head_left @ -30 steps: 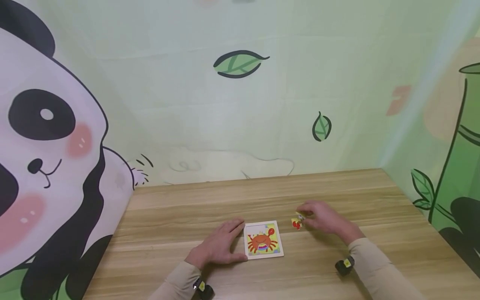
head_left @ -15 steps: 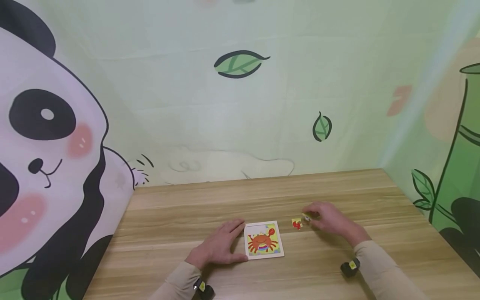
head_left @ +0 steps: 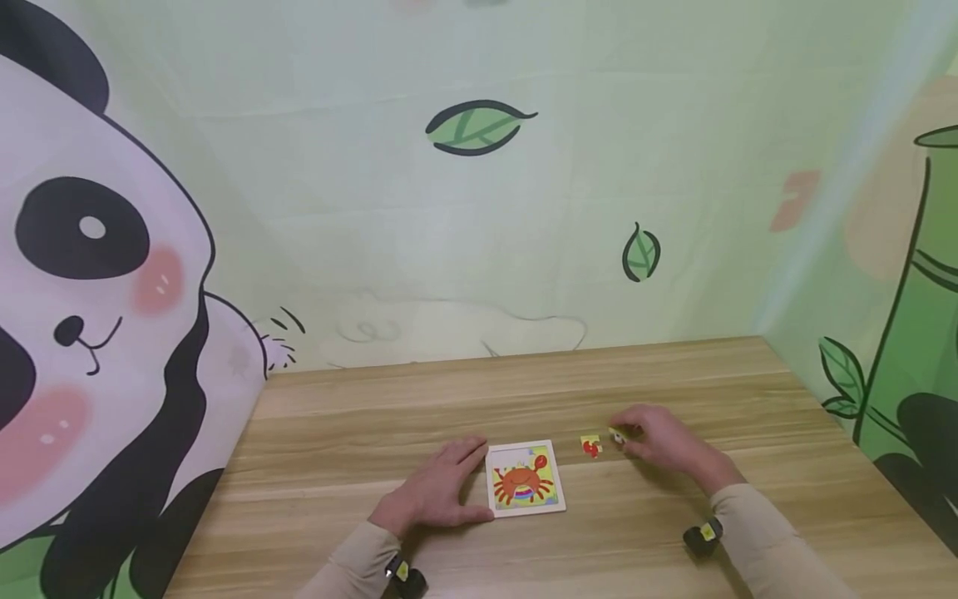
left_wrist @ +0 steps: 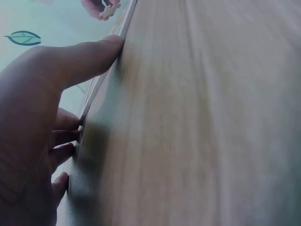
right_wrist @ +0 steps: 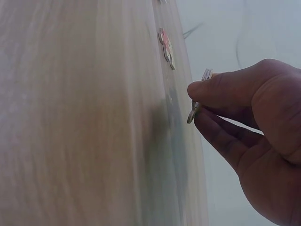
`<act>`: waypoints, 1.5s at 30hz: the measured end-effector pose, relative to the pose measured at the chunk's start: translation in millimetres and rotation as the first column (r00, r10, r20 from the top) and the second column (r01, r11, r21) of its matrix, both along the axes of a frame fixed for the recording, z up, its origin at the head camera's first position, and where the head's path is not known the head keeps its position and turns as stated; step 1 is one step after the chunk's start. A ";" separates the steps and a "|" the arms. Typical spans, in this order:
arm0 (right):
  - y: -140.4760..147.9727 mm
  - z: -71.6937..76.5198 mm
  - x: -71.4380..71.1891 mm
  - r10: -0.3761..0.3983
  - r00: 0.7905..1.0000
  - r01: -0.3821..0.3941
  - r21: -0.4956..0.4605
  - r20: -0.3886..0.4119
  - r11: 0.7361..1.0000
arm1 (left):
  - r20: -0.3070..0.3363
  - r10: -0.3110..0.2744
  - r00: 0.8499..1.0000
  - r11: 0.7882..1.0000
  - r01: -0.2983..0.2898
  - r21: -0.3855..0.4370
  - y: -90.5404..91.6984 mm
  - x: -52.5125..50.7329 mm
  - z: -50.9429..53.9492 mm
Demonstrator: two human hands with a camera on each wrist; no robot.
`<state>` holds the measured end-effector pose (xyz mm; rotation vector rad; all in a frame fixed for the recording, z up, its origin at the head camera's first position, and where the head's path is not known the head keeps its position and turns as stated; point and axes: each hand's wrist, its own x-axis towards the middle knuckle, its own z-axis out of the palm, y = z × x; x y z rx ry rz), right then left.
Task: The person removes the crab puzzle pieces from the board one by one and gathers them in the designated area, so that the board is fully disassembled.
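Note:
My left hand (head_left: pixel 437 491) rests at the left side of a small square crab puzzle board (head_left: pixel 528 512), its thumb near the lower corner and its fingers near the upper one. In the left wrist view, thumb and fingertips touch the board's edge. Pinched between thumb and fingers of my right hand (head_left: pixel 662 441) is a small jigsaw piece (right_wrist: pixel 192 114), held tilted above the table. A second jigsaw piece (head_left: pixel 590 446), red and yellow, lies flat between the board and that hand. Pale bare patches show in the board's upper left.
The wood-grain table (head_left: pixel 359 416) runs back to a pale green printed cloth (head_left: pixel 337 208). A panda print (head_left: pixel 97 266) covers the left side. Each wrist wears a small black camera, the right one (head_left: pixel 702 539) hanging low over the table.
My right hand has drawn a little to the right, carrying its piece away from the red and yellow one. The left hand and the board have stayed put.

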<state>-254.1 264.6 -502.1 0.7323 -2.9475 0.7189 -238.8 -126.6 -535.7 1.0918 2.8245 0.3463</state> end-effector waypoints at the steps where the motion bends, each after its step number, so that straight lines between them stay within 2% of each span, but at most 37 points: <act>1: 0.9 -0.6 -0.1 0.000 1.000 0.000 0.000 -0.002 1.000 | 0.000 -0.001 1.000 1.000 0.001 -0.001 0.0 0.0 0.1; 9: 10.6 -6.0 -0.6 0.002 1.000 -0.002 -0.003 -0.016 1.000 | 0.007 0.000 1.000 1.000 0.000 0.006 -0.4 0.1 -0.7; 29: 16.4 -5.6 1.0 -0.021 1.000 0.022 -0.026 0.013 0.999 | 0.024 0.006 1.000 1.000 -0.006 0.003 0.2 -0.4 1.1; 39: 16.4 -6.0 -0.3 -0.018 0.999 0.018 -0.006 0.032 1.000 | 0.016 0.001 1.000 1.000 -0.001 0.000 -0.6 1.2 1.2; 45: 14.7 -5.8 -1.3 -0.016 1.000 0.016 0.026 0.013 1.000 | 0.020 0.008 1.000 1.000 -0.008 -0.004 -0.4 0.2 0.2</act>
